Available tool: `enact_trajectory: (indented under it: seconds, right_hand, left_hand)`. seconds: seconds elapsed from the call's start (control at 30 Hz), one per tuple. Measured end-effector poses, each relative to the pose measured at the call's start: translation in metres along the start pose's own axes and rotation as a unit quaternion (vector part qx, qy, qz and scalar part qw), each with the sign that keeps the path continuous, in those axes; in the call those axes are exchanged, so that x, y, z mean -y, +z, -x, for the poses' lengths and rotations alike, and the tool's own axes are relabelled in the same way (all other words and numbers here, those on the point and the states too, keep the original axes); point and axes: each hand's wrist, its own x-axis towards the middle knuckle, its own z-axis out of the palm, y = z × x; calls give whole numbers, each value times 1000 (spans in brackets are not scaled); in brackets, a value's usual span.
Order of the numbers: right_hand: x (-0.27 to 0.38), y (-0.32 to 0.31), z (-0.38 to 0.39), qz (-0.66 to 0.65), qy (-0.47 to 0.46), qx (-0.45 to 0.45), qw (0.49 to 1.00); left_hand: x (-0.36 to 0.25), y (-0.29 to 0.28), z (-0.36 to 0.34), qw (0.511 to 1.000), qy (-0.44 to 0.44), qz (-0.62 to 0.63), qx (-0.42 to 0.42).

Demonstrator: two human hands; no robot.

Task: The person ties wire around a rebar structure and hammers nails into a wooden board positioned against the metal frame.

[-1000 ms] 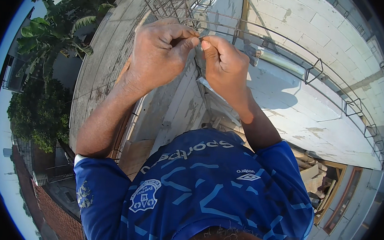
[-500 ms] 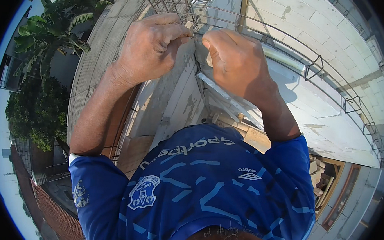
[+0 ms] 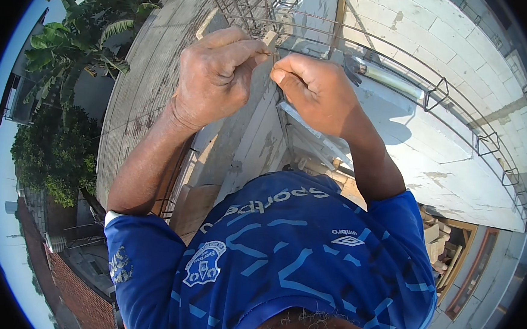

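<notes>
My left hand (image 3: 216,76) is raised in front of me, thumb and fingers closed in a pinch. Beside it, my right hand (image 3: 317,94) is pinched too, its thumb pressed to the bent forefinger. A short piece of thin wire (image 3: 275,59) shows in the narrow gap between the fingertips; both hands appear to grip it. Just beyond the hands runs a cage of steel reinforcing bars (image 3: 374,32) with bent square stirrups (image 3: 437,93). A pale block edge (image 3: 270,38) sits behind the fingertips.
A white block wall (image 3: 446,43) rises at the right, with a shiny tube (image 3: 389,80) on the ledge before it. At the left lies a weathered grey roof (image 3: 142,78). Trees (image 3: 53,157) stand beyond. Below right, wood pieces (image 3: 437,241) fill an opening.
Both hands have shifted slightly down and to the right in view, and the right hand has turned a little. More of the thin wire shows between the fingertips.
</notes>
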Motion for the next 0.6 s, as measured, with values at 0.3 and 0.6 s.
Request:
enact_trajectory:
  seconds: [0.3, 0.6]
  right_hand:
    - [-9, -22, -16, 190, -151, -19, 970]
    - [-19, 15, -4, -146, 16, -133, 980]
  left_hand:
    - [7, -6, -7, 985, 93, -65, 129]
    - [4, 22, 6, 954, -174, 243, -27]
